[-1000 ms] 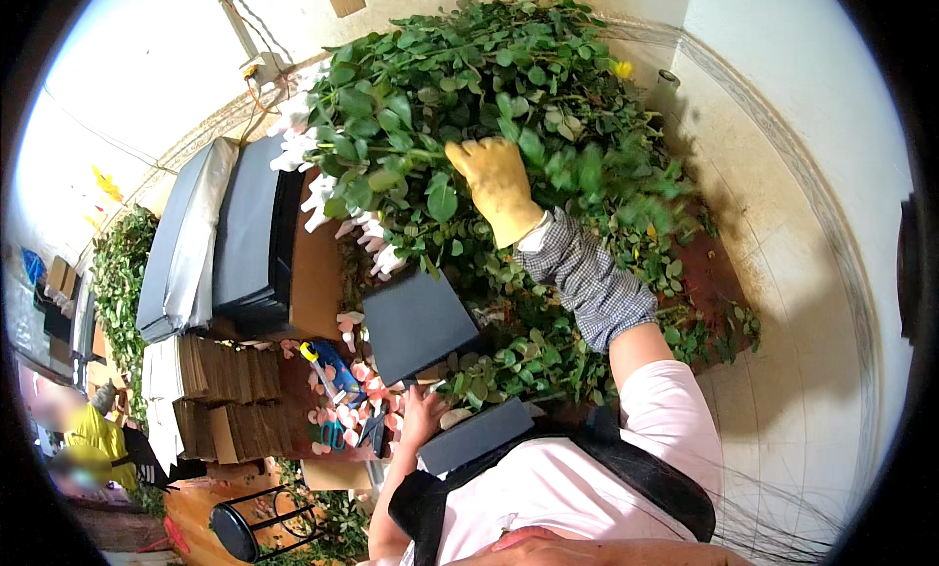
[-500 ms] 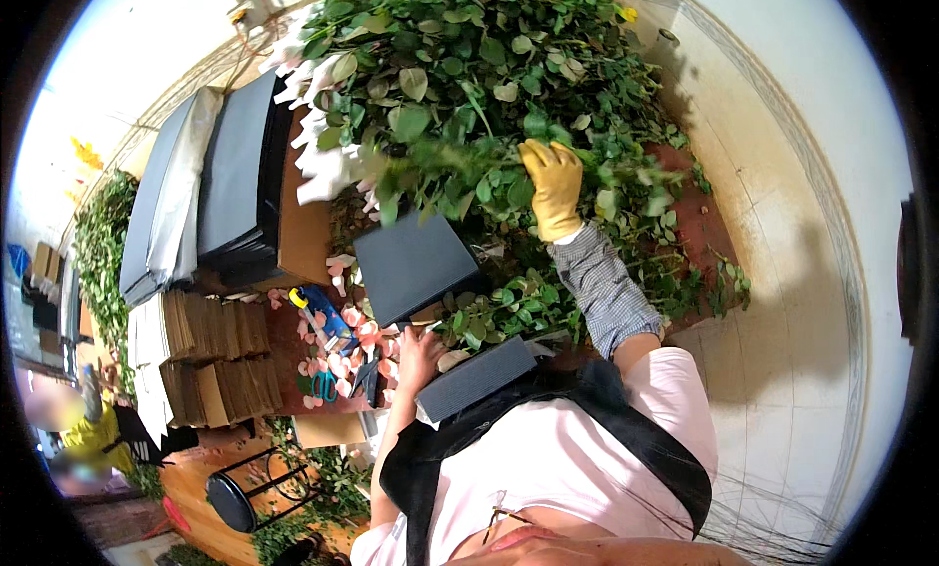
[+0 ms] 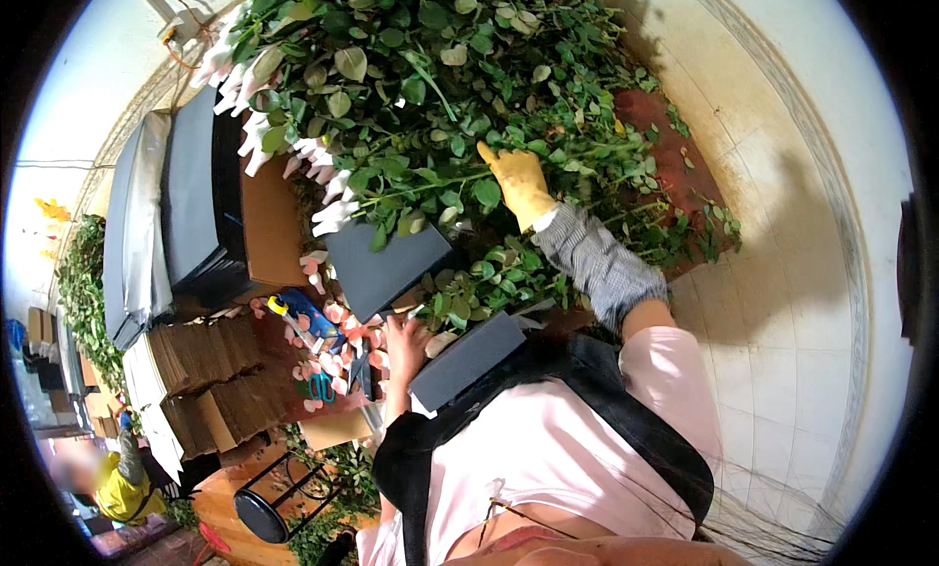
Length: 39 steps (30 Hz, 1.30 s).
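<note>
My right hand (image 3: 518, 186), in a yellow glove, is closed around a leafy rose stem (image 3: 430, 185). That rose's head, in a white mesh sleeve (image 3: 335, 217), points left over a dark square block (image 3: 383, 265). Behind it lies a big heap of leafy roses (image 3: 411, 87), their sleeved heads along the left side. My bare left hand (image 3: 405, 349) rests by the block's near edge with fingers somewhat apart, and nothing shows in it. Pink petals (image 3: 364, 325) lie beside this hand. A dark grey ribbed block (image 3: 469, 361) stands close to my body.
Dark sheets (image 3: 191, 194) stand stacked at left, above bundles of brown cardboard (image 3: 205, 356). Teal-handled scissors (image 3: 321, 385) and a yellow-tipped tool (image 3: 279, 306) lie among petals. A black stool (image 3: 261, 515) stands below. Another person in yellow (image 3: 127, 493) is at far left.
The rose in my right hand has shifted left and nearer, its sleeved head now over the dark block. My left hand stays by the block's edge. The whole view has turned slightly.
</note>
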Tool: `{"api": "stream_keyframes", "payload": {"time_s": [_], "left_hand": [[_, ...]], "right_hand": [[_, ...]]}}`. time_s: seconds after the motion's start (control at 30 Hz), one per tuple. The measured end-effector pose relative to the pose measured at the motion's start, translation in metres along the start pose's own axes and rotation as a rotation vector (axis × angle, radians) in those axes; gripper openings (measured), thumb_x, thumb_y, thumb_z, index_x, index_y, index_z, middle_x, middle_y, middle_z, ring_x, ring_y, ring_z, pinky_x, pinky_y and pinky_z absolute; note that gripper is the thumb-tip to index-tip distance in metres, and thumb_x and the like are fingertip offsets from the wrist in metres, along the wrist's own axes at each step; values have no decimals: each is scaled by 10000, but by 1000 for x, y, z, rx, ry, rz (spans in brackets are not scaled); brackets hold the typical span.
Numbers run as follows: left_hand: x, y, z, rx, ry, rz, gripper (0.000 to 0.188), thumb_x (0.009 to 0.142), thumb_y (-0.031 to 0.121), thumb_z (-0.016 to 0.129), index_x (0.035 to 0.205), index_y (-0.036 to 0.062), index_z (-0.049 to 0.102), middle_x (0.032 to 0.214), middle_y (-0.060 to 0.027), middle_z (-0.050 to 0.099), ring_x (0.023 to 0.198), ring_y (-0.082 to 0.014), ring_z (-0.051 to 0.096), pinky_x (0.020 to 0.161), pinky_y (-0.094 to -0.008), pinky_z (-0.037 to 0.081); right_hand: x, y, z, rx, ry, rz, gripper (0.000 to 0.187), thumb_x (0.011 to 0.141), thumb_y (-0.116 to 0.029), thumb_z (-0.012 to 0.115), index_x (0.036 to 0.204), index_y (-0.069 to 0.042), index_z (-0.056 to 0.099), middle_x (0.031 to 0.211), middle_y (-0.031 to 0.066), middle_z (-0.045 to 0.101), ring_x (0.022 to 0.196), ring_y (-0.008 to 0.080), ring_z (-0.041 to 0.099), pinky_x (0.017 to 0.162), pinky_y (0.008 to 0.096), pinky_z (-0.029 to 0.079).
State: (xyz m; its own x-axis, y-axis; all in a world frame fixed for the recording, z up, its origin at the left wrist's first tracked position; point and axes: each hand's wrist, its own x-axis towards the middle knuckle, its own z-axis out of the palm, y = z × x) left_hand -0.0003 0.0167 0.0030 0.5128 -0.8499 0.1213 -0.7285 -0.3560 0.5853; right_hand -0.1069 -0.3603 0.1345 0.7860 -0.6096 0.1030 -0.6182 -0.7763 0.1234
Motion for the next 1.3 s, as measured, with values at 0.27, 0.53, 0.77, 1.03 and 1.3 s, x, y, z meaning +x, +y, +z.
{"api": "stream_keyframes", "payload": {"time_s": [0.27,0.53,0.77,1.03,1.3], "left_hand": [[-1,2,-2,19,-35,-64,311,746,189,785,1004,48,686,1153,-208,507,1065,-412,500,904,-501,449],[-6,4,-10,80,-48,-64,315,734,182,793,1006,60,689,1144,-204,516,1050,-411,513,899,-500,445],[1,7,-9,41,-76,-68,312,740,184,787,1008,57,688,1180,-208,512,1084,-418,499,923,-508,438],[8,12,-12,18,-98,-107,373,695,136,824,1027,48,681,1225,-203,502,1135,-416,489,966,-498,438],[4,12,-11,25,-119,-99,307,726,121,788,988,28,657,1220,-224,488,1116,-427,496,944,-513,445]], "right_hand": [[-12,7,48,176,297,-189,459,858,-76,667,1310,-122,602,1015,75,707,960,270,659,991,373,467],[-5,18,120,380,-540,-298,671,888,-241,685,1490,-86,432,1444,181,525,1302,352,523,1077,450,444],[46,62,-8,780,-234,252,512,977,-195,618,1464,-122,478,1417,103,578,1250,251,582,1059,405,478],[90,136,89,31,-156,333,580,705,-190,847,1220,-20,642,1120,178,704,1050,300,677,832,435,568],[30,152,62,66,255,49,152,810,-21,673,914,-122,716,719,86,645,757,242,668,852,390,526]]}}
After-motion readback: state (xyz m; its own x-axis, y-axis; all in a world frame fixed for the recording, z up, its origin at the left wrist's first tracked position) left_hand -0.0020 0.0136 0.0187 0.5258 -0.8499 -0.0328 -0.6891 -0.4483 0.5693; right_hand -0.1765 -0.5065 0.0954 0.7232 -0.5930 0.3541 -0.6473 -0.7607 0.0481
